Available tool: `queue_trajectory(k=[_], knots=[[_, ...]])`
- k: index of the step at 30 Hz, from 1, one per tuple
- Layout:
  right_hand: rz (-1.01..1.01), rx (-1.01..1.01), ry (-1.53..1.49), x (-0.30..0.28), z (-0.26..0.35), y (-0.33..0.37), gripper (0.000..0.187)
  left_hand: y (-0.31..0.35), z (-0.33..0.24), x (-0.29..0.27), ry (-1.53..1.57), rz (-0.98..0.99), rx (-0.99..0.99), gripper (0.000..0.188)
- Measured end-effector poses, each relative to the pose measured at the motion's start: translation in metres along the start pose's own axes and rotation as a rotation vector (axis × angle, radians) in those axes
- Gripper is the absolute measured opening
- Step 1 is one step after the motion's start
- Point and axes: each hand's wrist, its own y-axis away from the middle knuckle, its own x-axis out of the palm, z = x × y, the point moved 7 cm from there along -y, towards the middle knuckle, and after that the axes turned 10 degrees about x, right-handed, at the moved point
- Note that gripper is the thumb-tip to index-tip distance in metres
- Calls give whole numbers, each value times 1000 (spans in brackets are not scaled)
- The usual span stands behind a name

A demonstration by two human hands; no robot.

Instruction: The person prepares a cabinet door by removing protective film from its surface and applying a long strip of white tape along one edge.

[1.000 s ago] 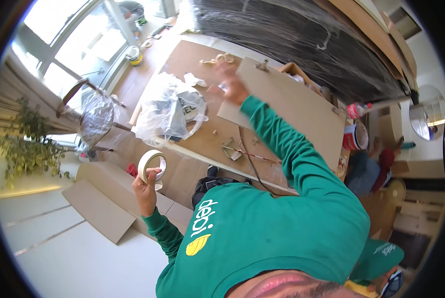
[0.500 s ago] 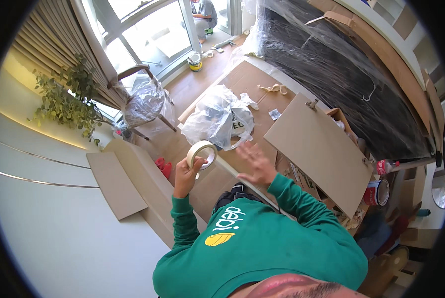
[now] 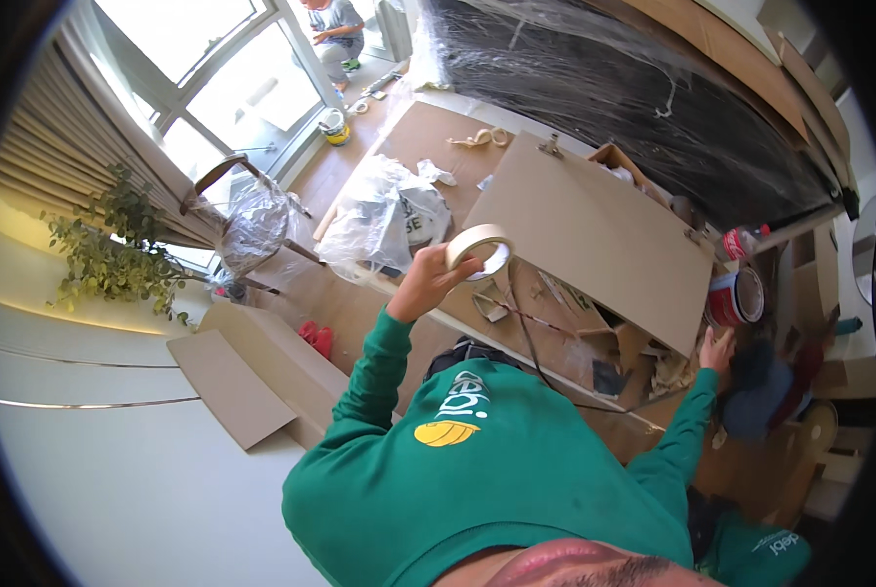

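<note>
My left hand is closed around a roll of masking tape, holding it up over the near edge of a cluttered work surface. My right hand reaches out to the right, thumb and forefinger apart, with nothing visible in it. It is beside the near right corner of a beige cabinet door and just below a paint can. Whether it touches either is unclear. Metal hinges are fitted along the door's far edge. Crumpled white plastic lies to the left of the door.
A plastic-wrapped chair and a leafy plant stand at left, near folded cardboard. A bottle stands behind the paint can. Someone crouches beyond the window; a green garment shows at lower right.
My right hand has swung from in front of me out to the right, beside the paint can. My left hand has moved right and up in the picture with the tape. The view has shifted.
</note>
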Motion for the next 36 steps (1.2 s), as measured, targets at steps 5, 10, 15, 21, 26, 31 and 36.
queue_trajectory(k=[5,10,15,21,26,31,36], knots=[[774,-694,-1167,-102,209,133,85,-62,-24,98,-92,338,164,36],[624,-996,-879,-176,300,222,75,-104,-62,158,-168,485,336,37],[735,-1041,-853,-170,324,207,41,-106,-29,135,88,410,348,59],[822,-1145,-981,-178,367,205,43,-72,67,120,821,252,-329,97],[744,-1235,-954,-182,399,218,45,-57,74,139,1290,160,-510,94],[760,-1274,-904,-181,411,228,45,-55,98,107,1390,-18,-371,44],[762,-1242,-873,-166,404,221,44,-61,99,87,1298,-138,-340,30]])
